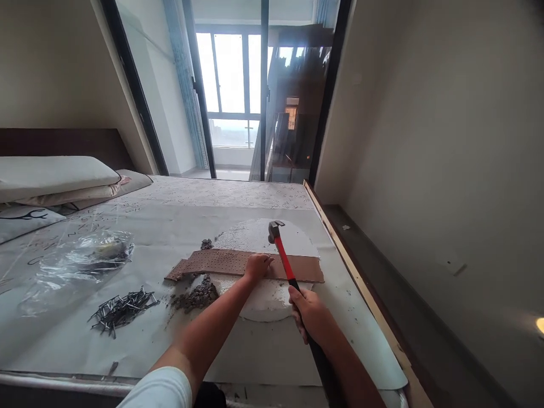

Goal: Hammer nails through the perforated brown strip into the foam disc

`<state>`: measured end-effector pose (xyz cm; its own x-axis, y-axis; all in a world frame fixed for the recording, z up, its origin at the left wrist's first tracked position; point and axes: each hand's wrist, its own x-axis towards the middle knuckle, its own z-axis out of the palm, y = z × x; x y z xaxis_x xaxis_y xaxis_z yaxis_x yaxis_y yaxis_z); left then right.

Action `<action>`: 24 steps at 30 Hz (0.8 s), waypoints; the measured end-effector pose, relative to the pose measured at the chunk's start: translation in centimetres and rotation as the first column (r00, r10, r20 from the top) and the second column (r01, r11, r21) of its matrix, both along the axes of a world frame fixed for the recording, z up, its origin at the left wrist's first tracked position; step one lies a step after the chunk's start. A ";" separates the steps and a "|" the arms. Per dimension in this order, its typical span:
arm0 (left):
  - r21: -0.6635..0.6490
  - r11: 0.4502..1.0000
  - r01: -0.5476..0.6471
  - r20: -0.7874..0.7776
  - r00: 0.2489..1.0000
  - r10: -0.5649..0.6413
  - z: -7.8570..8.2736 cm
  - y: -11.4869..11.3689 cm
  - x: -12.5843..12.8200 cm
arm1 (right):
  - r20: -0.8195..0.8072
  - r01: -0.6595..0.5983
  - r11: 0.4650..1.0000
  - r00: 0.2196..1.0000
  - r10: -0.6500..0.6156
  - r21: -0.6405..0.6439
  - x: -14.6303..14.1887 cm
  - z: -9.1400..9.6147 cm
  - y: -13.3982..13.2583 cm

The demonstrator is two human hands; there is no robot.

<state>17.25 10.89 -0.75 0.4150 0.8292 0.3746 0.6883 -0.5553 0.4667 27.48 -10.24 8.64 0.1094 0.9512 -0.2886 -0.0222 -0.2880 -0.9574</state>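
Observation:
My right hand [308, 311] is wrapped round the black grip of a claw hammer [285, 258] with a red shaft. The hammer's metal head is raised over a flat brown strip of board [297, 268]. Rows of small holes cover the strip's left part. My left hand [257, 267] rests on the strip near its middle, its fingers pinched on what looks like a nail, mostly hidden. Under the strip lies a white, rough-surfaced round slab [266, 300]. A loose pile of nails [123, 309] lies to the left, and grey crumbly debris [198, 296] sits beside the strip.
A clear plastic bag [85, 260] with some contents lies on the sheet-covered bed [178, 351]. Pillows [55, 177] are stacked at the far left. A wooden rail [361, 283] runs along the right edge, with a wall beyond. Sliding glass doors [229, 85] stand behind.

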 end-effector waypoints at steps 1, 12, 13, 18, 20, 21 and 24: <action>-0.012 1.000 -0.010 -0.011 1.000 0.009 0.0 0.0 0.0 | 0.000 -0.010 1.000 1.000 0.010 0.002 0.0 -0.1 0.0; -0.053 0.998 -0.031 -0.154 0.988 0.023 0.4 -0.4 0.1 | 0.018 -0.018 1.000 1.000 0.018 -0.025 -0.6 -1.4 0.5; -0.061 0.997 -0.040 -0.157 0.987 0.030 0.5 -0.4 0.1 | 0.031 -0.016 0.998 0.999 0.018 -0.069 -0.6 -1.5 0.6; -0.075 0.997 0.012 -0.181 0.983 -0.025 1.0 -0.5 -0.1 | 0.017 0.017 0.997 1.000 -0.016 -0.081 -0.3 -1.4 0.4; -0.064 0.998 0.023 -0.168 0.985 -0.033 1.0 -0.6 -0.2 | -0.012 0.020 1.000 1.000 -0.020 -0.016 -0.1 -1.2 0.1; -0.060 0.998 0.019 -0.159 0.987 -0.029 1.0 -0.6 -0.2 | -0.013 0.016 1.000 1.000 -0.016 -0.006 0.0 -1.2 0.1; -0.067 0.998 0.022 -0.122 0.992 -0.030 0.8 -0.5 -0.2 | 0.038 -0.008 0.995 0.999 0.011 -0.100 0.0 -1.5 0.3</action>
<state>17.01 10.37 0.06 0.4762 0.8384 0.2652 0.7282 -0.5450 0.4156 27.52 -9.95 7.13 0.1134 0.9188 -0.3780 0.0174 -0.3823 -0.9239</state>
